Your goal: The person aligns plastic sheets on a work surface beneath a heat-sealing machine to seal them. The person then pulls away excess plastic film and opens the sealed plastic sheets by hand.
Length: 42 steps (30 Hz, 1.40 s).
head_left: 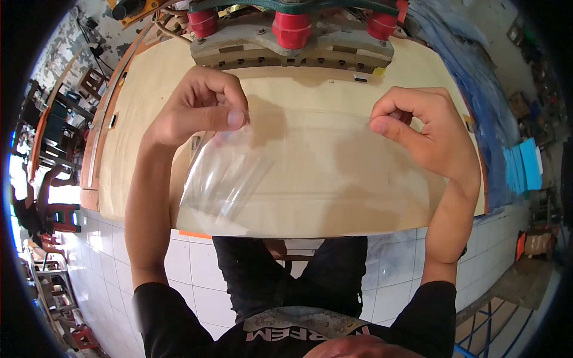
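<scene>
A clear plastic sheet (230, 179) hangs between my hands over the pale tabletop (143, 83). Light glints off its folds on the left side, while the rest is so transparent that the surface shows through. My left hand (206, 107) pinches its upper left corner between thumb and curled fingers. At the upper right, thumb and index finger of my right hand (424, 128) are closed on the opposite corner. Whether the sheet's lower edge touches the table, I cannot tell.
A heavy metal press head (239, 52) with red cylindrical parts (292, 30) stands at the table's far side. Near its base lies a small dark piece (360, 77). Blue plastic sheeting (444, 65) runs along the right, and stools (62, 218) stand at far left.
</scene>
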Each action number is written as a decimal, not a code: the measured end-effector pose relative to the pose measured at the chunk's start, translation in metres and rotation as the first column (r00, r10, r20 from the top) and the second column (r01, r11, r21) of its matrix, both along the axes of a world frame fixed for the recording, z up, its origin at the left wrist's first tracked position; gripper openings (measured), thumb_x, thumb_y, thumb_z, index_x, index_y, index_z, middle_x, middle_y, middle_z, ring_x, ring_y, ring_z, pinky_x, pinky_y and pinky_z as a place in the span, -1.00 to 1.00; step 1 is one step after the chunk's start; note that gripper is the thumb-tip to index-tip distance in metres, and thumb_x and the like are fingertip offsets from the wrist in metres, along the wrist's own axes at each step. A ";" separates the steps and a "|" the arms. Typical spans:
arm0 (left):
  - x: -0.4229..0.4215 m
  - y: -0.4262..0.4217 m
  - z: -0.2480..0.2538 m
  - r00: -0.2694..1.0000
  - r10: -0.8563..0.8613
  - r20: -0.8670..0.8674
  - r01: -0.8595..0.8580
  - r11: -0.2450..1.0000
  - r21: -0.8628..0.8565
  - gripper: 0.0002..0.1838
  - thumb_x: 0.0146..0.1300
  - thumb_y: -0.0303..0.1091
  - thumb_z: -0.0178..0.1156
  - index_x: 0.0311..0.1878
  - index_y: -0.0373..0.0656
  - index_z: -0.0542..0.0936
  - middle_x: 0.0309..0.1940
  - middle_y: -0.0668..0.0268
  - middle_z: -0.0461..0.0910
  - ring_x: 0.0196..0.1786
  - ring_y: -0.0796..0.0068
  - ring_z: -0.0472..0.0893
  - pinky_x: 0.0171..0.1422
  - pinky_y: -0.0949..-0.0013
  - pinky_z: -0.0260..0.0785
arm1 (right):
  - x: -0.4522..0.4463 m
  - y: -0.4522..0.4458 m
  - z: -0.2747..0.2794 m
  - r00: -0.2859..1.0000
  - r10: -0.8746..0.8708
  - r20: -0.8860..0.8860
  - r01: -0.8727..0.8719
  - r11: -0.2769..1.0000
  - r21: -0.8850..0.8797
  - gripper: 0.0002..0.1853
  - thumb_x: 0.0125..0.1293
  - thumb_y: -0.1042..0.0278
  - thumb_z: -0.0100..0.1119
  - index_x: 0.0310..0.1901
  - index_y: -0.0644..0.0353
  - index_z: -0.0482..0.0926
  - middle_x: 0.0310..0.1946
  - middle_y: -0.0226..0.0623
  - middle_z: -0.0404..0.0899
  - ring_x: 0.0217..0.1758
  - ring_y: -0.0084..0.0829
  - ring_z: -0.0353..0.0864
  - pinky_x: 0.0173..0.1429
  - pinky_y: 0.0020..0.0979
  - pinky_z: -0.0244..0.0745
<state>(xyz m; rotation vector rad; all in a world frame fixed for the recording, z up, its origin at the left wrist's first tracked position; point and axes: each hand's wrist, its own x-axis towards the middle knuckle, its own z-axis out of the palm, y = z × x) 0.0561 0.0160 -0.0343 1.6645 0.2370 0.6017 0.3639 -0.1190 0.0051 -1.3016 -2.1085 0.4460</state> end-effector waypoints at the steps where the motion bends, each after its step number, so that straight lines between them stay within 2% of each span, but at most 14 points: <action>1: -0.001 0.000 0.000 0.996 -0.076 -0.053 0.073 0.996 -0.045 -0.91 0.13 -0.53 0.27 -0.36 -0.38 0.62 -0.50 0.21 0.64 -0.62 0.59 0.52 -0.58 0.53 0.30 | 0.000 0.000 -0.002 1.000 0.019 -0.015 -0.020 1.000 -0.021 -0.90 0.17 0.45 0.28 -0.39 0.27 0.57 -0.65 -0.27 0.48 -0.63 -0.49 0.38 -0.49 -0.47 0.28; 2: -0.001 0.002 0.002 0.983 -0.152 -0.100 0.143 0.986 -0.087 -0.92 0.14 -0.55 0.26 -0.33 -0.40 0.61 -0.49 0.20 0.64 -0.61 0.56 0.55 -0.55 0.52 0.35 | 0.000 0.001 -0.002 1.000 0.020 -0.010 -0.021 1.000 -0.014 -0.90 0.17 0.45 0.28 -0.39 0.27 0.57 -0.65 -0.27 0.48 -0.63 -0.49 0.38 -0.49 -0.47 0.28; 3: 0.000 0.001 0.005 0.984 -0.149 -0.096 0.142 0.987 -0.076 -0.92 0.14 -0.55 0.26 -0.33 -0.40 0.61 -0.49 0.20 0.64 -0.61 0.56 0.55 -0.55 0.52 0.35 | -0.002 0.003 -0.003 0.998 0.059 -0.016 -0.060 0.998 -0.028 -0.89 0.18 0.45 0.28 -0.39 0.28 0.57 -0.65 -0.27 0.47 -0.63 -0.50 0.37 -0.50 -0.47 0.27; 6: 0.003 -0.007 0.008 0.940 -0.218 -0.263 0.188 0.973 -0.136 -0.88 0.19 -0.54 0.28 -0.27 -0.43 0.61 -0.44 0.18 0.66 -0.51 0.51 0.63 -0.47 0.47 0.50 | -0.005 0.004 -0.009 0.993 0.111 -0.045 -0.115 0.990 -0.080 -0.89 0.19 0.44 0.28 -0.39 0.29 0.57 -0.65 -0.28 0.47 -0.64 -0.52 0.36 -0.50 -0.47 0.26; 7: 0.004 -0.009 0.009 0.940 -0.217 -0.263 0.187 0.973 -0.136 -0.88 0.19 -0.54 0.28 -0.27 -0.43 0.61 -0.44 0.18 0.66 -0.51 0.51 0.63 -0.47 0.47 0.50 | -0.005 0.005 -0.009 0.990 0.125 -0.065 -0.132 0.985 -0.109 -0.88 0.19 0.44 0.28 -0.39 0.30 0.57 -0.65 -0.29 0.47 -0.64 -0.53 0.36 -0.51 -0.47 0.26; 9: 0.010 -0.018 0.014 0.922 -0.176 -0.345 0.117 0.976 -0.184 -0.76 0.13 -0.44 0.39 -0.26 -0.46 0.62 -0.52 0.20 0.64 -0.53 0.52 0.61 -0.47 0.48 0.42 | -0.005 0.005 -0.009 0.988 0.138 -0.071 -0.145 0.983 -0.109 -0.89 0.19 0.44 0.27 -0.39 0.30 0.57 -0.65 -0.30 0.47 -0.63 -0.55 0.36 -0.50 -0.48 0.26; 13: 0.015 -0.021 0.013 0.928 -0.172 -0.332 0.136 0.982 -0.129 -0.79 0.17 -0.47 0.38 -0.25 -0.47 0.65 -0.53 0.18 0.65 -0.57 0.50 0.61 -0.50 0.45 0.46 | -0.005 0.006 -0.010 0.981 0.153 -0.115 -0.168 0.977 -0.133 -0.89 0.20 0.45 0.26 -0.38 0.30 0.58 -0.65 -0.34 0.50 -0.61 -0.61 0.36 -0.49 -0.50 0.27; 19: 0.017 -0.022 0.007 0.939 -0.131 -0.320 0.114 0.991 -0.072 -0.85 0.19 -0.50 0.35 -0.29 -0.45 0.68 -0.52 0.18 0.67 -0.58 0.52 0.60 -0.53 0.47 0.47 | -0.003 0.009 -0.008 0.990 0.126 -0.056 -0.135 0.970 -0.205 -0.89 0.22 0.45 0.25 -0.38 0.31 0.59 -0.63 -0.37 0.51 -0.56 -0.64 0.40 -0.46 -0.54 0.30; 23: 0.017 -0.023 0.009 0.942 -0.112 -0.315 0.114 0.993 -0.011 -0.85 0.19 -0.48 0.33 -0.29 -0.43 0.70 -0.48 0.18 0.69 -0.59 0.55 0.60 -0.55 0.49 0.47 | -0.006 0.012 -0.006 0.988 0.131 -0.080 -0.147 0.961 -0.235 -0.88 0.23 0.44 0.24 -0.38 0.31 0.60 -0.63 -0.38 0.52 -0.55 -0.64 0.40 -0.44 -0.53 0.31; 32: 0.009 -0.017 0.011 0.968 -0.055 -0.245 0.069 0.996 0.052 -0.85 0.16 -0.47 0.34 -0.31 -0.40 0.71 -0.50 0.21 0.69 -0.60 0.57 0.59 -0.57 0.51 0.44 | -0.015 0.012 0.004 0.999 0.016 0.040 -0.006 0.972 -0.233 -0.85 0.23 0.41 0.26 -0.40 0.31 0.59 -0.67 -0.42 0.46 -0.57 -0.65 0.32 -0.47 -0.51 0.22; 35: 0.007 -0.014 0.010 0.974 -0.021 -0.225 0.034 0.998 0.055 -0.85 0.14 -0.46 0.35 -0.32 -0.40 0.71 -0.54 0.23 0.67 -0.60 0.59 0.58 -0.59 0.52 0.40 | -0.010 0.018 -0.004 1.000 -0.007 -0.025 0.000 0.966 -0.260 -0.85 0.25 0.40 0.26 -0.40 0.31 0.58 -0.66 -0.49 0.43 -0.56 -0.69 0.28 -0.48 -0.52 0.17; 37: 0.005 -0.012 0.009 0.974 -0.005 -0.226 0.017 0.999 0.050 -0.85 0.13 -0.46 0.36 -0.33 -0.40 0.71 -0.55 0.24 0.67 -0.61 0.60 0.57 -0.59 0.53 0.38 | -0.003 0.022 -0.012 0.992 -0.002 -0.130 -0.031 0.966 -0.258 -0.85 0.27 0.41 0.25 -0.39 0.30 0.58 -0.62 -0.55 0.43 -0.53 -0.73 0.27 -0.45 -0.56 0.18; 42: 0.002 -0.005 0.008 0.971 0.042 -0.236 -0.008 0.990 0.142 -0.83 0.12 -0.45 0.34 -0.37 -0.43 0.70 -0.60 0.20 0.64 -0.65 0.56 0.53 -0.60 0.49 0.33 | 0.010 0.017 -0.016 0.976 -0.002 -0.216 -0.053 0.967 -0.249 -0.88 0.29 0.44 0.24 -0.37 0.29 0.57 -0.57 -0.56 0.46 -0.49 -0.75 0.30 -0.41 -0.60 0.24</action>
